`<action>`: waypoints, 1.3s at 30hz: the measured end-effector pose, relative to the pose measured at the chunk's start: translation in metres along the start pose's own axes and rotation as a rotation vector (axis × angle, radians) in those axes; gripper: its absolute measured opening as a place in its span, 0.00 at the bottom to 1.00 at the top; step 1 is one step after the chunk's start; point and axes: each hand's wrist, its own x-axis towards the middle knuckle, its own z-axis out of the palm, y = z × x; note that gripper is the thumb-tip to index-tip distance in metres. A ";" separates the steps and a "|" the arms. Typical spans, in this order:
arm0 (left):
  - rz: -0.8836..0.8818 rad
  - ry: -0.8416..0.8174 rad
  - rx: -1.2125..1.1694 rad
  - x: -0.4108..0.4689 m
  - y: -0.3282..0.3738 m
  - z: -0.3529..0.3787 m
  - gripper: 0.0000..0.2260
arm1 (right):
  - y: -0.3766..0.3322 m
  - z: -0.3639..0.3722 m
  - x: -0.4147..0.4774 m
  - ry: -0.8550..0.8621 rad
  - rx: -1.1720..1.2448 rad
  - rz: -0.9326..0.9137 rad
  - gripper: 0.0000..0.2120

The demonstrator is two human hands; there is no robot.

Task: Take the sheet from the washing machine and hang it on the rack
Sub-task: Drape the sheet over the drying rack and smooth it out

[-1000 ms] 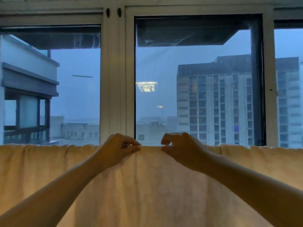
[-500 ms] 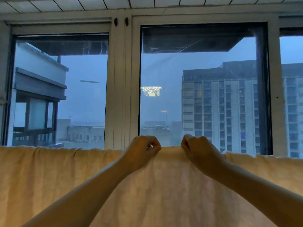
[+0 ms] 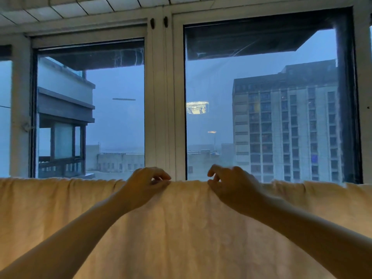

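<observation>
A pale cream sheet [image 3: 187, 228] hangs across the whole width of the view, folded over a rack that stays hidden beneath it. Its top fold runs level just below the window sill. My left hand [image 3: 145, 186] rests at the top fold left of centre, thumb and fingertips pinched on the sheet's edge. My right hand [image 3: 233, 188] sits on the fold a hand's width to the right. Its forefinger is lifted off the thumb and its fingers are loose on the cloth.
Directly behind the sheet stands a white-framed window [image 3: 161, 97] with two large panes. Through them I see a tall building [image 3: 285, 121] and dusk sky. A tiled ceiling [image 3: 100, 5] is overhead.
Both hands were closed in fists on the top fold half a second ago. The fingers have loosened, more so on the right. My view has tilted up a little.
</observation>
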 end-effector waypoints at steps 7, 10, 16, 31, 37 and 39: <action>0.010 -0.018 0.029 -0.019 -0.056 -0.023 0.07 | -0.042 0.036 0.016 0.037 0.026 -0.071 0.10; 0.032 -0.026 0.027 -0.027 -0.080 -0.036 0.08 | -0.065 0.051 0.028 0.043 0.022 -0.080 0.11; 0.071 -0.013 -0.001 -0.033 -0.118 -0.052 0.06 | -0.103 0.077 0.053 0.013 0.067 -0.018 0.08; 0.010 0.204 -0.097 -0.014 -0.105 -0.034 0.05 | -0.088 0.070 0.053 0.126 -0.049 0.131 0.10; 0.064 0.178 -0.201 -0.002 -0.076 -0.019 0.05 | -0.066 0.047 0.045 0.105 -0.274 0.187 0.10; 0.086 0.126 -0.182 -0.002 -0.074 -0.013 0.05 | -0.061 0.043 0.041 0.066 -0.298 0.158 0.11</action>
